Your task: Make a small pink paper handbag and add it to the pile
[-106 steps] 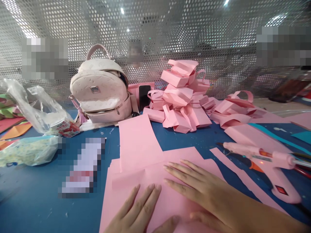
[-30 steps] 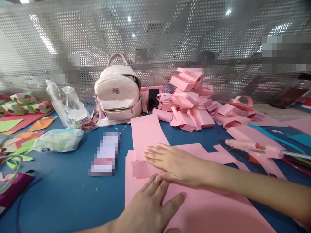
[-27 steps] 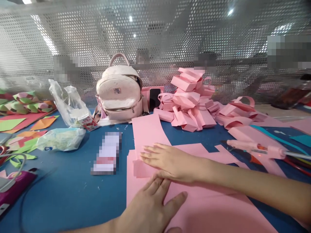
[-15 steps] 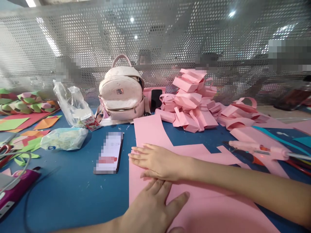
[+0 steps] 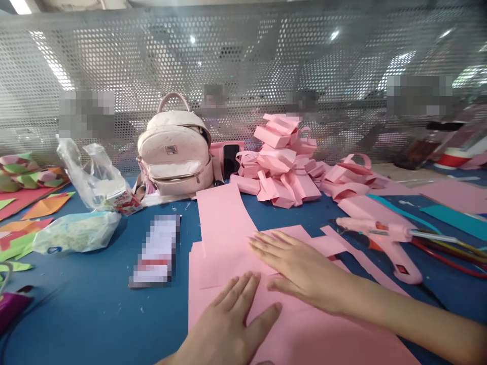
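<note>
Sheets of pink paper (image 5: 224, 218) lie overlapping on the blue table in front of me. My left hand (image 5: 232, 319) rests palm down on the near part of the paper, fingers stretched and thumb spread to the right. To its upper right, my right hand (image 5: 297, 263) lies flat on the paper, fingers pointing left. Both hands are open and apart from each other, with nothing gripped. A pink glue gun (image 5: 384, 230) lies on its side beyond my right forearm. At the left of the paper lies a phone (image 5: 155, 248) with its screen lit.
Folded pink paper pieces (image 5: 285, 162) are heaped at the back beside a white backpack (image 5: 177, 152) and a dark-screened phone (image 5: 231, 161). On the left sit a plastic packet (image 5: 78, 232), a clear bag (image 5: 89, 172) and coloured paper scraps (image 5: 49, 205). A perforated metal screen (image 5: 247, 61) stands behind.
My right hand has slid right along the paper, away from my left hand, which it was touching. The view has turned slightly right. My left hand still lies flat.
</note>
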{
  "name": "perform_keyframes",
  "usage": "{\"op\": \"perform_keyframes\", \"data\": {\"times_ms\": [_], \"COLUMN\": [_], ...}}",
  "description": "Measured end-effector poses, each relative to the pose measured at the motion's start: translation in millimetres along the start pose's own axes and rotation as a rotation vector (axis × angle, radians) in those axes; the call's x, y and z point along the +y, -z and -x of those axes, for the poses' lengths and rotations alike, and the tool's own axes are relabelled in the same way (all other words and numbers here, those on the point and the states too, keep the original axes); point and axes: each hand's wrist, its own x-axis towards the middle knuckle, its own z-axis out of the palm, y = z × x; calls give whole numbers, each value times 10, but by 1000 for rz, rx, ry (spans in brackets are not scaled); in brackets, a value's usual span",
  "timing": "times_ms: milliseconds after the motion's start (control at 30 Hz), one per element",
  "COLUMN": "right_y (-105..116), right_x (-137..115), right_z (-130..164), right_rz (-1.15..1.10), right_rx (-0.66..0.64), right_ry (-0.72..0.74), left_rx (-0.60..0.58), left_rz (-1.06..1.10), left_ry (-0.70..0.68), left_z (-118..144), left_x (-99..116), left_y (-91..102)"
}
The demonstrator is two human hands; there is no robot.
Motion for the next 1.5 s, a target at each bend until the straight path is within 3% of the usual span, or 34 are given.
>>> {"op": "perform_keyframes", "data": {"times_ms": [133,433,900,1167,1300,1367,1500], "right_y": [-94,-290,-373,-393,-267,-127,158], "right_x": [180,576,596,599,582,546,412], "right_z": [322,681,769,865,871,810,597], "right_rz": [235,547,796,595,525,422,178], "right_rx": [153,265,264,287,338,371,218], "right_ry": [-182,-214,-299,-361,-345,-290,-235], "left_rx": [17,22,79,85,78,82,19], "left_rz": [-42,-140,-97,-156,-91,69,349], "left_ry": [-15,-67,-70,-79,-79,6,293], "left_z": [5,-32,-29,-4,-47,-122,-311], "left_x": [-5,-17,-36,-45,-36,-51,-194], "left_y": [-12,36,-13,24,172,307,539]}}
